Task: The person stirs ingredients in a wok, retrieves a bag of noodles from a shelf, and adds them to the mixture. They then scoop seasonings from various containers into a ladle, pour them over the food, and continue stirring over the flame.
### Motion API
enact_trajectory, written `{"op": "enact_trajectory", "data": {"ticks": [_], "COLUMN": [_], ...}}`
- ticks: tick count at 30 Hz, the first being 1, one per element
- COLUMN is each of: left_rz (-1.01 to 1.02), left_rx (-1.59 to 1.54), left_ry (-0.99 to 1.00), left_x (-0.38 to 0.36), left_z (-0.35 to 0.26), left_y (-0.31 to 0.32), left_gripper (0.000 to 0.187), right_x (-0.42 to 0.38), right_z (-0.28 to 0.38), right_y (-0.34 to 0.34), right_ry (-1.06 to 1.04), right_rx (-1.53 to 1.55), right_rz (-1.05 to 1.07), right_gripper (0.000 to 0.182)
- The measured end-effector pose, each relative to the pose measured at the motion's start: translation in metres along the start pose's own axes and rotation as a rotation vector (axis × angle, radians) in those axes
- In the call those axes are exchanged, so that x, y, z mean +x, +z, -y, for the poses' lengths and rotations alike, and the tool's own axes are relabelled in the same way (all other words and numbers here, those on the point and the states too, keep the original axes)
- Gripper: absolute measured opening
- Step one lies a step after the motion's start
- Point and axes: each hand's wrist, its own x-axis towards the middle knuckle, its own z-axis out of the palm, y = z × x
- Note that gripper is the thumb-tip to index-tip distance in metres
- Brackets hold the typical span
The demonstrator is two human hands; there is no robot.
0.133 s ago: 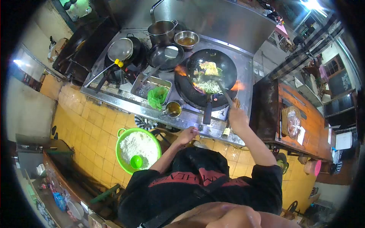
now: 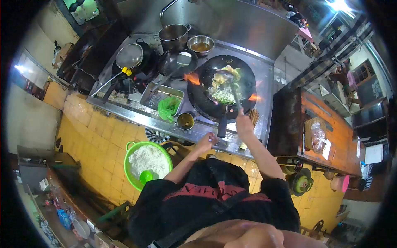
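Currently, our right hand [image 2: 245,125] wrapped round a ladle [image 2: 236,93], its head amid food [image 2: 224,96] in the wok [image 2: 249,76], our left hand [image 2: 205,143] half-curled by the stove edge [image 2: 124,113], its grip we cannot tell.

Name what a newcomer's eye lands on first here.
Orange flames flare on both sides of the black wok on the stove, where the right hand holds a ladle in the food. Next, the lime-green basin of white, rice-like grains, at the person's left. Then the glaring lamp, upper right.
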Motion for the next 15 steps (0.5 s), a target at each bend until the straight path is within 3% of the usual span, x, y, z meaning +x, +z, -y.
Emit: {"op": "enact_trajectory", "data": {"ticks": [3, 5, 6, 7, 9, 11, 13, 14, 15], "left_rz": [-0.083, 0.123, 0.105, 0.102, 0.136, 0.135, 0.234, 0.024, -0.027], "left_rx": [-0.055, -0.208, -0.284, -0.290, -0.668, -0.854, -1.013, -0.864, -0.885], "left_ry": [0.037, -0.125, -0.178, -0.172, -0.272, -0.384, -0.267, -0.192, -0.219], "left_x": [0.039, 0.042, 0.047, 0.053, 0.061, 0.090, 0.097, 0.087, 0.070], "left_z": [0.010, -0.023, -0.028, -0.033, -0.051, -0.046, -0.045, -0.059, -0.090], "left_y": [0.030, 0.030, 0.036, 0.039, 0.042, 0.055, 0.060, 0.073, 0.075], "left_gripper": [0.054, 0.052, 0.047, 0.047, 0.038, 0.027, 0.019, 0.018, 0.017], "right_x": [-0.007, -0.032, -0.033, -0.024, 0.003, 0.011, 0.005, -0.007, -0.032], "right_z": [-0.023, -0.029, -0.021, -0.022, -0.030, -0.037, -0.062, -0.070, -0.065], "right_y": [-0.022, -0.094, -0.104, -0.083, -0.007, 0.005, -0.005, -0.046, -0.113], "right_ry": [-0.142, -0.139, 0.013, 0.011, 0.096, 0.081, -0.243, -0.212, -0.177], "right_rx": [-0.065, -0.110, -0.114, -0.122, 0.051, 0.075, -0.007, 0.015, -0.001], "right_rz": [0.004, 0.206, 0.284, 0.279, -0.004, 0.010, 0.033, 0.138, 0.234], "right_gripper": [0.044, 0.044, 0.045, 0.045, 0.041, 0.043, 0.047, 0.052, 0.056]}}
